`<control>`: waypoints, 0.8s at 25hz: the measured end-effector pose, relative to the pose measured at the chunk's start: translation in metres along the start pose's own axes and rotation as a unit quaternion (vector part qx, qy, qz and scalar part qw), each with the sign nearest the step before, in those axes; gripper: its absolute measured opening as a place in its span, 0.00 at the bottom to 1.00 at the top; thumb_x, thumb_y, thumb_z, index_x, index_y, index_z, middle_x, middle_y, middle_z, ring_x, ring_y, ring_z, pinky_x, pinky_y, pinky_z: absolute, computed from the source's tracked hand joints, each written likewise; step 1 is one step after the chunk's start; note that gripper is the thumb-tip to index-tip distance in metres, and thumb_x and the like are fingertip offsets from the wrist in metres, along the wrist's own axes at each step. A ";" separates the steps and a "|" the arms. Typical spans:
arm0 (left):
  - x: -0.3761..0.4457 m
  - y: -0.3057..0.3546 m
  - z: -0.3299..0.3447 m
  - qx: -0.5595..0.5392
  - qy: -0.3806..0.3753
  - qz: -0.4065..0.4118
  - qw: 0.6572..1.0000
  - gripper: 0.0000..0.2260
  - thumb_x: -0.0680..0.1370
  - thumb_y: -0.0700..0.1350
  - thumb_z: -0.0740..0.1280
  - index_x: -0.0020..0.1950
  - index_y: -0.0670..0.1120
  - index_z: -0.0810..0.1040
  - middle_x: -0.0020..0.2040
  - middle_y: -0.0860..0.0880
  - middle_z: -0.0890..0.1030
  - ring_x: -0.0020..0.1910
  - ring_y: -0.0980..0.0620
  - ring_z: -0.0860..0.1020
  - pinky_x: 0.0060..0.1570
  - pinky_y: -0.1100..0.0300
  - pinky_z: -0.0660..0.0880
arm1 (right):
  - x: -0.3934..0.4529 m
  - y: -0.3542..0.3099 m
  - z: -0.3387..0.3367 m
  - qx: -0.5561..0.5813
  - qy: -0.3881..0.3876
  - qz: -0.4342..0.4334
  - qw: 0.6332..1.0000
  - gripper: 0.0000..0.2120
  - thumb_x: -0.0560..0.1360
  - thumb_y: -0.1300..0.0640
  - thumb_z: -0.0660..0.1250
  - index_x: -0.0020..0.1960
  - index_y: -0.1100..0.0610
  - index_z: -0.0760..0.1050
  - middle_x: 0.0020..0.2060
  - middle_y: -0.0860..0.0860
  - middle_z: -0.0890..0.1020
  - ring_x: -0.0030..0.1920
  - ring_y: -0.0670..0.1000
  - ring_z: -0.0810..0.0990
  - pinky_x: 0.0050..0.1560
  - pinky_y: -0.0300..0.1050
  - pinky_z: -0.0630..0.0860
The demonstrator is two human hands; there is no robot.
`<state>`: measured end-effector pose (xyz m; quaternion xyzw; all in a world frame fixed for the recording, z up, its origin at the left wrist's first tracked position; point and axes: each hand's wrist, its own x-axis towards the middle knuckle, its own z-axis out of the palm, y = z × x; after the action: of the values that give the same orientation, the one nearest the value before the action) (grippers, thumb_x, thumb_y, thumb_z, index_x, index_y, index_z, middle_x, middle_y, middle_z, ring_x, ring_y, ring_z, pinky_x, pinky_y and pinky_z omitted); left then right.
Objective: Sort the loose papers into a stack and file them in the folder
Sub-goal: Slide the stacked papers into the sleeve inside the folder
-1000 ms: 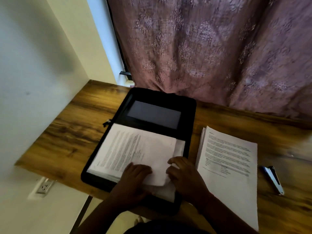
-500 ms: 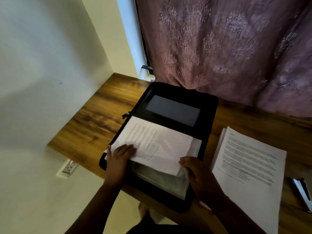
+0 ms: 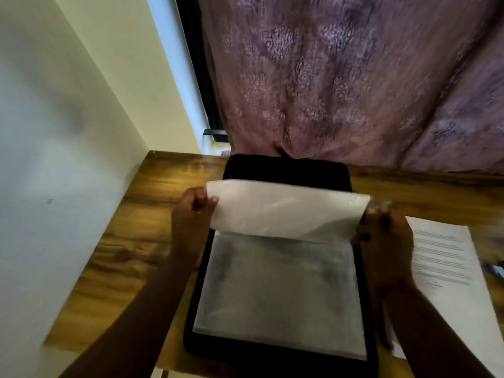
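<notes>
Your folder lies open on a wooden desk, and everything else is placed from it. Left of the folder the desk meets a pale wall; behind it hangs a mauve patterned curtain, whose lower folds touch the folder's far edge. A dark window frame shows between wall and curtain.

Over the middle of the folder you hold a white page in a glossy sleeve, curved upward. Your left hand pinches its left edge between thumb and curled fingers; your right hand grips its right edge with curled fingers. Below the lifted page, a greyish clear pocket lies flat in the folder's near half.

Just right of the folder sits the stack of printed papers, partly covered by your right forearm and cut off by the picture's edge. Past the stack, a small blue object is too blurred and cropped to identify. The lifted page hides most of the folder's far half. The print on the stack cannot be read.
</notes>
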<state>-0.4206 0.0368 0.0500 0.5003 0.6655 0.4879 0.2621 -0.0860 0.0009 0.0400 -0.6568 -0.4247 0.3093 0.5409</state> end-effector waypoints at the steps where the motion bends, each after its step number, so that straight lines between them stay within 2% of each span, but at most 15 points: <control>1: 0.022 0.003 0.013 -0.044 -0.005 -0.015 0.999 0.07 0.77 0.43 0.71 0.43 0.49 0.74 0.40 0.53 0.77 0.38 0.58 0.74 0.38 0.65 0.72 | 0.020 0.001 0.012 0.017 0.032 0.036 0.999 0.10 0.79 0.45 0.64 0.45 0.51 0.75 0.40 0.54 0.80 0.39 0.61 0.80 0.38 0.63 0.79; 2: 0.042 0.004 0.026 -0.077 -0.004 -0.029 0.997 0.09 0.77 0.42 0.71 0.42 0.49 0.73 0.39 0.54 0.76 0.36 0.58 0.72 0.38 0.63 0.70 | 0.042 0.001 0.023 0.060 0.052 0.076 0.994 0.09 0.78 0.49 0.66 0.44 0.54 0.74 0.39 0.57 0.80 0.38 0.60 0.79 0.36 0.61 0.79; 3: 0.063 0.000 0.041 -0.083 -0.003 -0.042 0.996 0.08 0.77 0.42 0.71 0.42 0.49 0.73 0.38 0.54 0.76 0.36 0.58 0.72 0.40 0.61 0.69 | 0.062 -0.001 0.031 0.095 0.052 0.109 0.988 0.05 0.77 0.55 0.66 0.43 0.54 0.74 0.39 0.58 0.79 0.38 0.59 0.78 0.38 0.58 0.79; 4: 0.079 -0.006 0.053 -0.075 -0.008 -0.054 0.996 0.05 0.77 0.42 0.71 0.44 0.46 0.75 0.39 0.53 0.77 0.37 0.58 0.74 0.42 0.60 0.69 | 0.080 0.001 0.038 0.083 0.051 0.125 0.987 0.04 0.76 0.60 0.65 0.43 0.53 0.75 0.40 0.58 0.79 0.40 0.58 0.79 0.43 0.57 0.80; 5: 0.090 -0.012 0.064 -0.060 -0.016 -0.056 0.996 0.04 0.77 0.42 0.70 0.48 0.42 0.77 0.42 0.52 0.79 0.39 0.57 0.76 0.43 0.59 0.70 | 0.094 0.004 0.043 0.031 0.042 0.120 0.991 0.05 0.75 0.61 0.65 0.44 0.52 0.75 0.42 0.57 0.79 0.44 0.56 0.81 0.49 0.54 0.81; 6: 0.100 -0.021 0.075 -0.052 -0.035 -0.050 0.997 0.08 0.77 0.43 0.70 0.53 0.41 0.78 0.47 0.50 0.80 0.44 0.54 0.79 0.45 0.58 0.73 | 0.103 0.009 0.048 -0.033 0.027 0.102 0.994 0.05 0.75 0.62 0.66 0.47 0.54 0.77 0.45 0.56 0.80 0.46 0.52 0.82 0.52 0.49 0.79; 7: 0.105 -0.029 0.083 -0.031 -0.059 -0.041 0.997 0.13 0.77 0.43 0.70 0.59 0.41 0.77 0.53 0.49 0.81 0.50 0.51 0.79 0.49 0.57 0.73 | 0.104 0.014 0.053 -0.082 0.007 0.075 0.994 0.05 0.76 0.63 0.66 0.50 0.57 0.78 0.47 0.56 0.81 0.47 0.49 0.81 0.52 0.44 0.77; 9: 0.102 -0.052 0.096 0.058 -0.114 -0.023 0.991 0.21 0.76 0.43 0.71 0.69 0.42 0.73 0.65 0.46 0.76 0.61 0.48 0.75 0.60 0.55 0.71 | 0.095 0.033 0.061 -0.186 -0.063 0.051 0.979 0.07 0.76 0.62 0.68 0.54 0.59 0.79 0.50 0.56 0.81 0.47 0.50 0.79 0.47 0.42 0.73; 10: 0.096 -0.067 0.102 0.146 -0.145 0.010 0.979 0.24 0.76 0.44 0.71 0.71 0.42 0.72 0.70 0.43 0.72 0.66 0.45 0.72 0.66 0.53 0.69 | 0.085 0.043 0.064 -0.232 -0.108 0.052 0.965 0.10 0.76 0.60 0.69 0.57 0.59 0.78 0.54 0.57 0.81 0.50 0.52 0.78 0.49 0.43 0.73; 12: 0.076 -0.088 0.107 0.323 -0.195 0.110 0.919 0.23 0.77 0.47 0.69 0.71 0.43 0.71 0.75 0.37 0.65 0.74 0.37 0.64 0.73 0.46 0.61 | 0.065 0.065 0.066 -0.328 -0.195 0.038 0.924 0.18 0.77 0.57 0.69 0.65 0.59 0.75 0.65 0.57 0.74 0.64 0.55 0.74 0.64 0.48 0.71; 13: 0.068 -0.095 0.107 0.371 -0.206 0.150 0.893 0.23 0.78 0.48 0.67 0.71 0.42 0.71 0.76 0.36 0.63 0.75 0.35 0.61 0.73 0.43 0.59 | 0.056 0.072 0.067 -0.372 -0.218 0.012 0.902 0.21 0.77 0.56 0.69 0.69 0.58 0.72 0.71 0.57 0.69 0.72 0.56 0.67 0.72 0.50 0.64; 14: 0.058 -0.099 0.107 0.394 -0.210 0.173 0.878 0.23 0.79 0.48 0.65 0.72 0.42 0.70 0.77 0.35 0.62 0.76 0.33 0.59 0.74 0.41 0.56 | 0.051 0.077 0.067 -0.407 -0.232 -0.006 0.884 0.24 0.78 0.55 0.68 0.72 0.58 0.68 0.75 0.56 0.63 0.76 0.56 0.59 0.76 0.50 0.57; 16: 0.038 -0.096 0.107 0.409 -0.225 0.168 0.868 0.25 0.81 0.50 0.60 0.76 0.42 0.66 0.79 0.36 0.57 0.78 0.35 0.52 0.75 0.40 0.50 | 0.043 0.075 0.065 -0.433 -0.241 -0.033 0.868 0.27 0.80 0.53 0.64 0.76 0.57 0.62 0.79 0.54 0.55 0.79 0.54 0.49 0.78 0.48 0.49; 18: 0.007 -0.089 0.106 0.407 -0.247 0.195 0.858 0.26 0.82 0.53 0.54 0.78 0.44 0.62 0.80 0.39 0.53 0.80 0.39 0.47 0.76 0.42 0.46 | 0.033 0.068 0.061 -0.406 -0.220 -0.039 0.886 0.26 0.81 0.54 0.63 0.77 0.56 0.62 0.79 0.53 0.55 0.79 0.53 0.49 0.78 0.47 0.49; 20: -0.033 -0.079 0.106 0.390 -0.280 0.265 0.836 0.26 0.81 0.54 0.52 0.77 0.46 0.63 0.80 0.40 0.55 0.80 0.40 0.49 0.76 0.40 0.49 | 0.017 0.064 0.049 -0.352 -0.157 -0.034 0.922 0.23 0.81 0.56 0.62 0.75 0.54 0.65 0.78 0.51 0.60 0.78 0.51 0.54 0.76 0.44 0.53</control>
<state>-0.3520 0.0461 -0.0672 0.8335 0.5410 0.0776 0.0812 -0.1067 0.0342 -0.0325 -0.7330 -0.6077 0.2205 0.2116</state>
